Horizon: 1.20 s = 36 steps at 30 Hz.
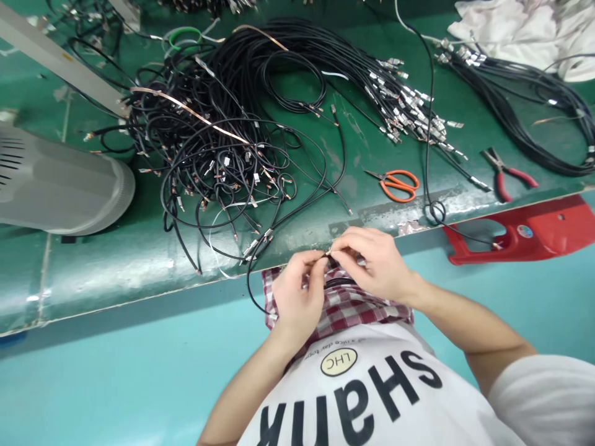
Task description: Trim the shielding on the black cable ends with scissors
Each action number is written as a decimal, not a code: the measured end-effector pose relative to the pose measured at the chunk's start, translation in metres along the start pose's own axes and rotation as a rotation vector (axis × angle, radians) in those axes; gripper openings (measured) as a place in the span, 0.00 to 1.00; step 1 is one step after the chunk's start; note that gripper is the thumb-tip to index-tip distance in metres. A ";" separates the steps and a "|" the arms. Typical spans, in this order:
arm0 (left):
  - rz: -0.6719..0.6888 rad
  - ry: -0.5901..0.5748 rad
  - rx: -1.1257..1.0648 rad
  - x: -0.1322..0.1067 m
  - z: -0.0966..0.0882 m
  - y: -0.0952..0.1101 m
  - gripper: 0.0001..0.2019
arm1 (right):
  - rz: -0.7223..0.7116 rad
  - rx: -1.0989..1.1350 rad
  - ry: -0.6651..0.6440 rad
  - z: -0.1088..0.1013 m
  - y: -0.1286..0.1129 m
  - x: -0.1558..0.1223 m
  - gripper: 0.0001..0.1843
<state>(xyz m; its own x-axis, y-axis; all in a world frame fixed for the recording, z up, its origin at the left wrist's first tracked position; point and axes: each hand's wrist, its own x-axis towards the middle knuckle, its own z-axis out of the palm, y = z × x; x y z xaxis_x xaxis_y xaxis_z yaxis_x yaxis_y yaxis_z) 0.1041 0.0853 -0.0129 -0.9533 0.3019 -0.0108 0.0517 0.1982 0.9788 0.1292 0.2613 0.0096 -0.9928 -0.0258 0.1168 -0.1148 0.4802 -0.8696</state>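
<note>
Black cable [251, 286] with a small metal terminal [329, 251] at its end, held up between both sets of fingertips; left hand [297, 300] curled tight, thumb and forefinger pinching the cable close behind the terminal; right hand [374, 263] also clenched, fingertips closed around the terminal from the other side; exact grip partly hidden by the fingers; directly below the fingers, red-and-white checked cloth [339, 306] against a white printed T-shirt [372, 390]; just ahead of the fingers, the edge of a green workbench [139, 266]; farther ahead and to the left of the fingers, a tangled heap of black cables [209, 148]; ahead and to the right of the fingers, a bundle of metal-tipped leads [409, 105], orange-handled scissors [397, 186] and red-handled pliers [509, 176], all on the bench; well right of the fingers, a red plastic bracket [525, 232] below the bench edge; far left of the fingers, a grey fan housing [56, 179].
</note>
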 end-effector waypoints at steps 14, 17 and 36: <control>-0.248 -0.094 -0.302 0.007 -0.003 0.019 0.11 | -0.294 -0.469 0.199 0.000 0.002 -0.005 0.07; -0.232 -0.099 -0.282 0.006 -0.003 0.016 0.11 | -0.385 -0.596 0.181 -0.001 0.002 -0.004 0.05; -0.257 -0.093 -0.309 0.011 -0.002 0.011 0.12 | -0.316 -0.522 0.244 0.007 0.009 -0.004 0.05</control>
<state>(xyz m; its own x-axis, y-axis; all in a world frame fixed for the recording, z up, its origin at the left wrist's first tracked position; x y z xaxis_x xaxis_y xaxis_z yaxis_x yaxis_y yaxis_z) 0.0932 0.0889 -0.0017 -0.8920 0.3647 -0.2671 -0.2894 -0.0067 0.9572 0.1322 0.2599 -0.0019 -0.8708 -0.0646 0.4874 -0.3069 0.8459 -0.4362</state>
